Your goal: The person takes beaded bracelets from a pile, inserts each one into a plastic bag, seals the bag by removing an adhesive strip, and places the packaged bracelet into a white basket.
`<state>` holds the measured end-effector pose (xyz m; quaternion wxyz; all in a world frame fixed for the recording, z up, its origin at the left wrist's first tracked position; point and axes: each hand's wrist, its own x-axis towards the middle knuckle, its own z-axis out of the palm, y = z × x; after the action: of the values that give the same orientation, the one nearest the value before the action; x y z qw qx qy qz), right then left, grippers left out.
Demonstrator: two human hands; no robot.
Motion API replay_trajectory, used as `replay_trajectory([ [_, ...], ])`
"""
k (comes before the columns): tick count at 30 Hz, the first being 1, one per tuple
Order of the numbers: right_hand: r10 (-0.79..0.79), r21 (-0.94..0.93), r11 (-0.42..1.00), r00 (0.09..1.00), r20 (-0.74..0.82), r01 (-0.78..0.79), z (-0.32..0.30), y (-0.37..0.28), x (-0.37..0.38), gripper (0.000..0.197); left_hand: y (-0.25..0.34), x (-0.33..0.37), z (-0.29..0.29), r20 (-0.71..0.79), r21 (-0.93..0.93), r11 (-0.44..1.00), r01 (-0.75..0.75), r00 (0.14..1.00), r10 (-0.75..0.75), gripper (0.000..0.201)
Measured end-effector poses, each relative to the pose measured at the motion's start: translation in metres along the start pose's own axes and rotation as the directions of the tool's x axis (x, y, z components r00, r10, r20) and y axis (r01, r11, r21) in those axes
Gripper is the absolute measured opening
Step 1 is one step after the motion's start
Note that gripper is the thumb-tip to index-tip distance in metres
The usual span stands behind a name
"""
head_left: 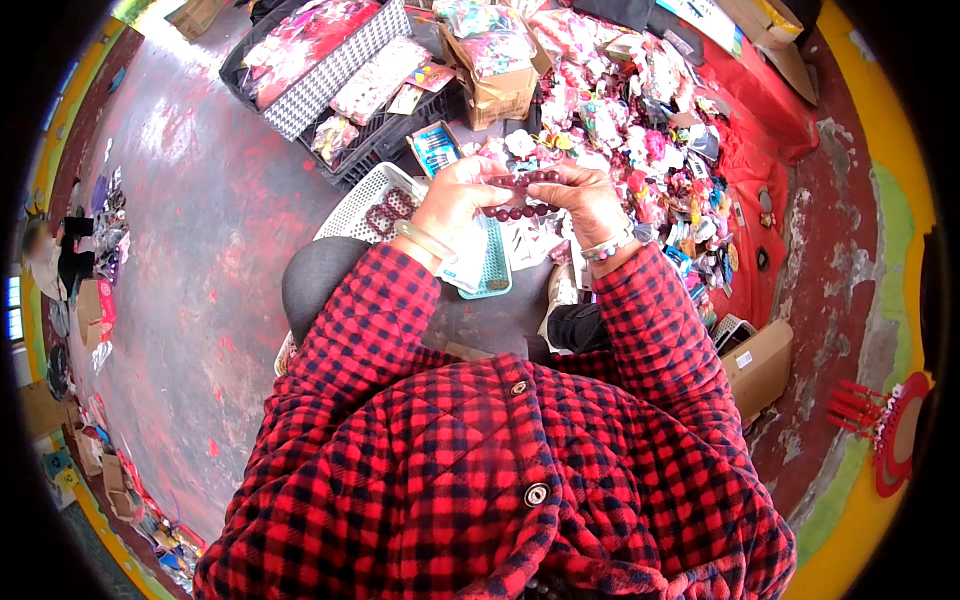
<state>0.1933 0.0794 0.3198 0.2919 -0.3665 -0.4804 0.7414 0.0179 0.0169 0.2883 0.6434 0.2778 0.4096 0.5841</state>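
In front of my chest, a dark red bead bracelet (522,212) is stretched between my two hands. My left hand (453,204) grips one end between closed fingers, and my right hand (592,208) pinches the other end. A pale bangle (425,240) circles my left wrist; a light beaded bracelet (608,245) is on my right. Beside my left hand stands a white basket (345,215) with several similar dark red bracelets (390,212) in it. Under the hands lies a teal basket (494,283), partly covered by white packets.
A large pile of small colourful packaged accessories (640,130) spreads ahead on red cloth (745,150). Black-and-white crates (330,70) and a cardboard box (497,100) stand at the far side. Another cardboard box (760,370) sits at the right. A person (45,260) is at the far left.
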Motion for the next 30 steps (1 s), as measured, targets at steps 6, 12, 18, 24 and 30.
replay_trajectory([
  [6, 0.012, -0.034, 0.999, 1.0, 0.023, -0.011, -0.007, -0.002, 0.002, 0.014, 0.009, -0.006, 0.012, -0.003, -0.021, 0.988, 0.153, 0.988, -0.153, 0.02],
  [12, 0.009, 0.122, 0.992, 0.998, 0.059, -0.016, -0.003, -0.006, 0.002, 0.021, 0.009, -0.008, 0.014, -0.096, 0.129, 0.99, -0.053, 0.993, 0.065, 0.02],
  [18, -0.11, 0.129, 0.986, 0.994, 0.015, 0.107, 0.001, -0.002, 0.003, 0.022, 0.005, -0.009, 0.013, -0.109, 0.066, 0.994, -0.091, 0.989, 0.098, 0.016],
  [24, -0.04, 0.219, 0.974, 0.995, -0.086, 0.058, -0.004, 0.0, 0.005, 0.017, 0.005, -0.007, 0.019, -0.026, -0.005, 1.0, 0.023, 0.999, -0.023, 0.016],
  [30, -0.024, 0.233, 0.971, 0.996, -0.09, 0.045, 0.002, 0.007, 0.009, 0.014, 0.0, -0.006, 0.018, -0.123, -0.007, 1.0, 0.009, 0.992, -0.01, 0.017],
])
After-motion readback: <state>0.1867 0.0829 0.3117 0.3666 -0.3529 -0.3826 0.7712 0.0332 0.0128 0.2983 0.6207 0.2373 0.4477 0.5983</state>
